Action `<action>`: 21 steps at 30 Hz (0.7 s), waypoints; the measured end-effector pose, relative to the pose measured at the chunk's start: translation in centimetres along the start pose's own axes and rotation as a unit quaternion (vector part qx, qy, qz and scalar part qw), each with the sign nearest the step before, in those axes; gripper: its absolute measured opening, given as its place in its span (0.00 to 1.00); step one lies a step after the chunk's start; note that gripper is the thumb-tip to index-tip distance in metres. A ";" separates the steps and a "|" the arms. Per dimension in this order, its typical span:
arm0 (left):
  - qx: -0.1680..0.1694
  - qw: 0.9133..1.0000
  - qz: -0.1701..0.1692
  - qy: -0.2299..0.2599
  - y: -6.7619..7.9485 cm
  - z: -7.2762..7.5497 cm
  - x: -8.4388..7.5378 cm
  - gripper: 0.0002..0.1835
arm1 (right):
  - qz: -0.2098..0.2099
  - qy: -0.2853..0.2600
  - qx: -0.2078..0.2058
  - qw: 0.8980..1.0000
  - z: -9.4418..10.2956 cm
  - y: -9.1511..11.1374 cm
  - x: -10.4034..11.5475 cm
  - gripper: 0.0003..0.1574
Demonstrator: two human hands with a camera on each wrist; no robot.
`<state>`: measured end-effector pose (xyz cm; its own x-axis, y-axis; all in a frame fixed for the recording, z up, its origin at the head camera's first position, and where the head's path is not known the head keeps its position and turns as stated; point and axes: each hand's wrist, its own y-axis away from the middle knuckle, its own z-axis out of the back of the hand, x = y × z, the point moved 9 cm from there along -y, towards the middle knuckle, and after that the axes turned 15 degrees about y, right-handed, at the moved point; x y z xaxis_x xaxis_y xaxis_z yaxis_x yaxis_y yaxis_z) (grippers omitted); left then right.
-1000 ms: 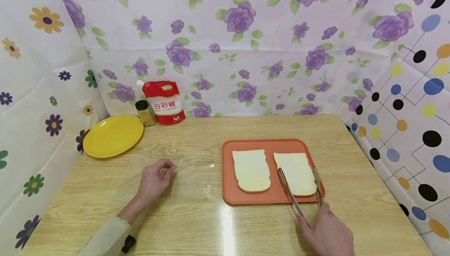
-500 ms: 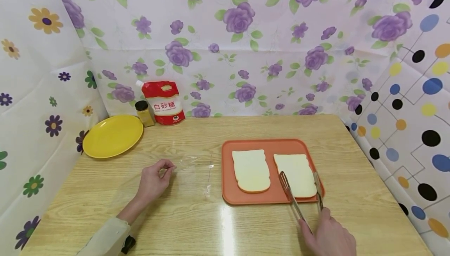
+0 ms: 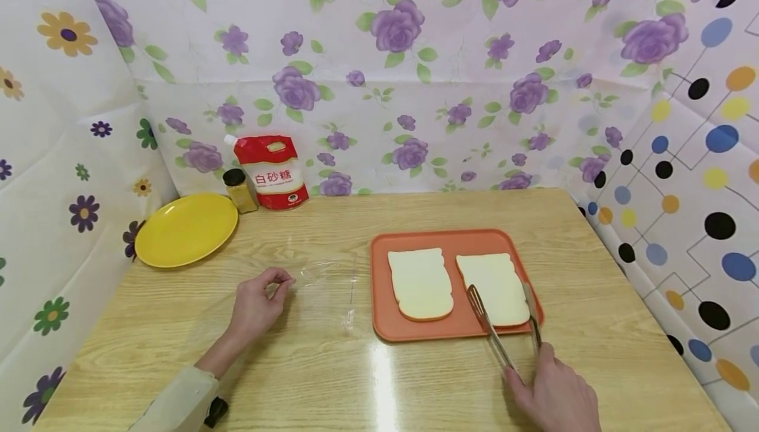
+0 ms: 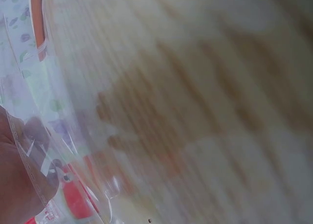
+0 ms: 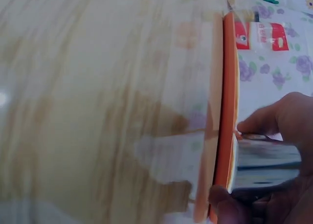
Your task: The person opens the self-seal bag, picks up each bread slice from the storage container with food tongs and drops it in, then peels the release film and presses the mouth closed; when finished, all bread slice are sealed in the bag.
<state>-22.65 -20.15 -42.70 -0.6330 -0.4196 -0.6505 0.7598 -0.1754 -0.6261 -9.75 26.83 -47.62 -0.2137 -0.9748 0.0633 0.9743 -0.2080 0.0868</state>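
Note:
My left hand pinches the edge of a clear plastic bag that lies on the table, left of an orange tray. In the left wrist view the see-through plastic runs across the fingers. My right hand grips metal tongs by their two arms. The tong tips lie on either side of the right bread slice, near its lower half. A second bread slice lies flat on the tray's left half. In the right wrist view the tongs are blurred beyond the tray rim.
At the back left stand a yellow plate, a small jar with a black lid and a red-and-white sugar pouch. Patterned cloth walls close off the table at the back and on both sides.
The head view has shifted slightly. The tongs and the right bread slice moved a little toward me earlier, while my left hand keeps its pinch on the plastic bag.

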 end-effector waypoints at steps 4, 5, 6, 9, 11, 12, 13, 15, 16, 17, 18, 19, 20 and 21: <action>-0.001 1.000 0.002 0.003 -0.1 0.1 0.0 0.07 | -0.009 0.003 0.034 0.999 -0.4 -0.5 -0.2 0.53; -0.001 1.000 0.002 0.002 -0.1 0.1 0.0 0.06 | -0.011 0.004 0.039 0.999 -0.4 -0.6 -0.2 0.56; -0.001 1.000 0.003 0.001 -0.1 0.1 0.1 0.06 | -0.012 0.004 0.042 0.999 -0.4 -0.7 -0.3 0.59; -0.001 1.000 0.006 -0.001 -0.1 0.1 0.2 0.06 | -0.017 0.000 0.042 0.999 -0.4 -0.6 -0.3 0.61; 0.000 1.000 0.008 0.000 -0.1 0.1 0.2 0.07 | -0.019 -0.003 0.041 0.999 -0.3 -0.5 -0.3 0.61; 0.000 1.000 0.009 0.000 -0.1 0.1 0.2 0.07 | -0.019 -0.002 0.040 0.999 -0.3 -0.4 -0.3 0.61; 0.000 1.000 0.009 0.000 -0.1 0.1 0.3 0.07 | -0.019 -0.002 0.038 0.999 -0.2 -0.4 -0.3 0.60; 0.000 1.000 0.008 0.000 0.0 0.1 0.3 0.05 | -0.019 0.000 0.034 0.999 -0.2 -0.2 -0.3 0.57; 0.000 1.000 0.006 0.000 0.0 0.1 0.3 0.05 | -0.018 0.002 0.030 0.999 -0.3 -0.1 -0.2 0.54; 0.000 1.000 0.005 -0.001 0.0 0.1 0.3 0.05 | -0.017 0.003 0.024 1.000 -0.3 -0.1 -0.2 0.52; 0.000 1.000 0.005 -0.002 0.0 0.1 0.3 0.05 | -0.015 0.005 0.019 1.000 -0.3 0.0 -0.1 0.49; 0.000 1.000 0.003 -0.002 0.1 0.1 0.3 0.05 | -0.011 0.005 0.011 1.000 -0.3 0.0 0.0 0.46; 0.000 1.000 0.003 -0.002 0.1 0.1 0.3 0.05 | -0.007 0.006 0.003 1.000 -0.3 0.0 0.1 0.43; 0.000 1.000 0.004 -0.001 0.1 0.1 0.2 0.05 | -0.005 0.007 -0.003 1.000 -0.3 0.0 0.2 0.41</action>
<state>-22.74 -20.35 -42.85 -0.6273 -0.4224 -0.6543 0.7642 -0.1720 -0.6217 -9.73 26.64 -47.93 -0.2218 -0.9738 0.0493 0.9726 -0.2173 0.0821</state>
